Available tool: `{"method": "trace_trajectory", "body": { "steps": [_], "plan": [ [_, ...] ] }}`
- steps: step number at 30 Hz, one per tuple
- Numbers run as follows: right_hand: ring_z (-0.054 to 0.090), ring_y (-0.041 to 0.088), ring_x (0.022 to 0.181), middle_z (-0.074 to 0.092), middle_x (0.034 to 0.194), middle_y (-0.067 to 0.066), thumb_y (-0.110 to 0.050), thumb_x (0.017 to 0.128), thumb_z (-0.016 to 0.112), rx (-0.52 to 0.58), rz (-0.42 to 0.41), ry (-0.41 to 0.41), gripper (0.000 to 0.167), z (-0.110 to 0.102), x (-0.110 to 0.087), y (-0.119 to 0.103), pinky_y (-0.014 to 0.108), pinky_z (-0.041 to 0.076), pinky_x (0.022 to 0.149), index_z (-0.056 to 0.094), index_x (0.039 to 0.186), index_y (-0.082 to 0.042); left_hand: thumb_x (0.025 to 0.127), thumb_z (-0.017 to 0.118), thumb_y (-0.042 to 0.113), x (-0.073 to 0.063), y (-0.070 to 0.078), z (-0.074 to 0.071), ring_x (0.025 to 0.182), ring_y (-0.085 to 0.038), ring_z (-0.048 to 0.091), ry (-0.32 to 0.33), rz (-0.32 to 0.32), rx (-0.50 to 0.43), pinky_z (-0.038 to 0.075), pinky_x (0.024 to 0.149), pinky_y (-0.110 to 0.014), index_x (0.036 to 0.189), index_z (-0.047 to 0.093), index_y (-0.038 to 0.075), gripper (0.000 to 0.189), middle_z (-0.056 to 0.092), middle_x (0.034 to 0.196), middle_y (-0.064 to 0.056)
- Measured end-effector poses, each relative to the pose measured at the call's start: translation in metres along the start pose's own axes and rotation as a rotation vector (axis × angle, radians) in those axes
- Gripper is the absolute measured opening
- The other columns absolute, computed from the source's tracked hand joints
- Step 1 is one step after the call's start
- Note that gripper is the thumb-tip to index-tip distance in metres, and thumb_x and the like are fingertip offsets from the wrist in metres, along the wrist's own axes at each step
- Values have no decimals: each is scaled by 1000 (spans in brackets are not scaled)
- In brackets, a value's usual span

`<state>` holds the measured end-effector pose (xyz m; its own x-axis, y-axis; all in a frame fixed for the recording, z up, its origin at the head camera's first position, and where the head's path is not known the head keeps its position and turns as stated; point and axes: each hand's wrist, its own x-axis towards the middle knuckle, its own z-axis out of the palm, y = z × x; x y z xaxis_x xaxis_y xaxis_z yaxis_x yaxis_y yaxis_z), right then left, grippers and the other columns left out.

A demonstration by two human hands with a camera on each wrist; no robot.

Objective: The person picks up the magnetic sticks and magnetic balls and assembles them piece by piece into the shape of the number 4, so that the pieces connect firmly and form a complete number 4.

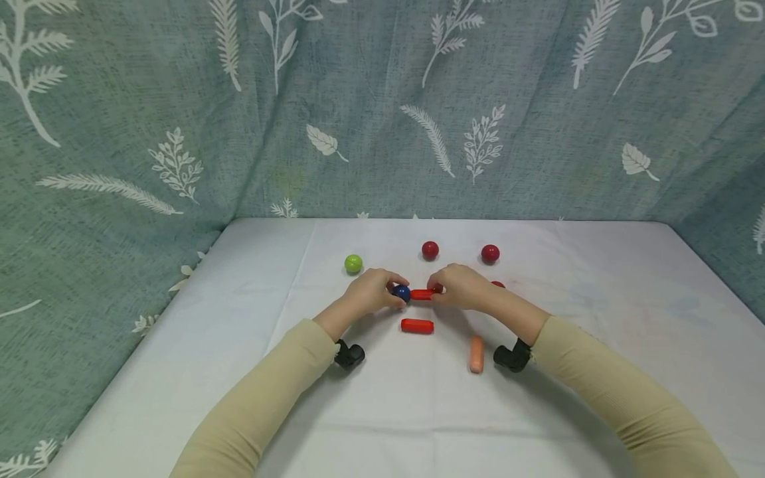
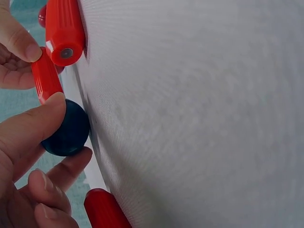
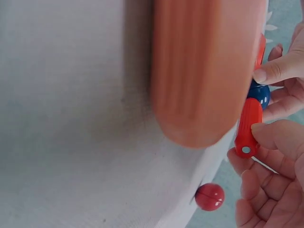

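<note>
My left hand pinches a dark blue ball between thumb and fingers, seen close up in the left wrist view. From the right, my right hand pinches a red ridged rod by its far end. The rod's other end meets the ball's right side. A round metal disc shows in the rod's tip in the right wrist view. Closer to me lies a second red rod. At the bottom of the left wrist view, part of a red rod shows beside my left fingers.
An orange rod lies by the right wrist camera. Beyond the hands are a green ball and two red balls, one central and one farther right. My right arm partly hides another red ball.
</note>
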<state>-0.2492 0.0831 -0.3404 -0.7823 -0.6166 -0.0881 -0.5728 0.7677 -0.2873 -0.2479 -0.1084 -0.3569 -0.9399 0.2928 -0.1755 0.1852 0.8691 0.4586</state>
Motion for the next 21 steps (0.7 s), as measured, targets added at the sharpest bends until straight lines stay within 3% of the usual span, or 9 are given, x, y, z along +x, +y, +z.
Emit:
{"method": "trace_trajectory", "body": {
  "steps": [10,16,21],
  "plan": [
    [57,18,82,68,92,4,-13,84,65,43,11,16,24,-6,-5,4,29,50,76,67,106,-5,75,75,22,-1,1,0,75,-17,51,-1,-15,-20,41,55,-23,117,64,20,43,60,98,-5],
    [59,19,81,68,96,9,-12,84,65,106,30,82,27,-26,-16,21,29,51,71,66,108,-1,75,76,22,0,2,0,78,-17,51,-5,-23,-9,41,57,-23,116,64,21,43,60,98,-4],
    [59,21,82,67,97,11,-10,84,64,104,63,88,26,-33,-29,43,32,51,72,65,108,1,75,76,22,0,2,-1,77,-17,51,-12,-24,-8,41,57,-23,117,64,21,44,59,99,-4]
  ]
}}
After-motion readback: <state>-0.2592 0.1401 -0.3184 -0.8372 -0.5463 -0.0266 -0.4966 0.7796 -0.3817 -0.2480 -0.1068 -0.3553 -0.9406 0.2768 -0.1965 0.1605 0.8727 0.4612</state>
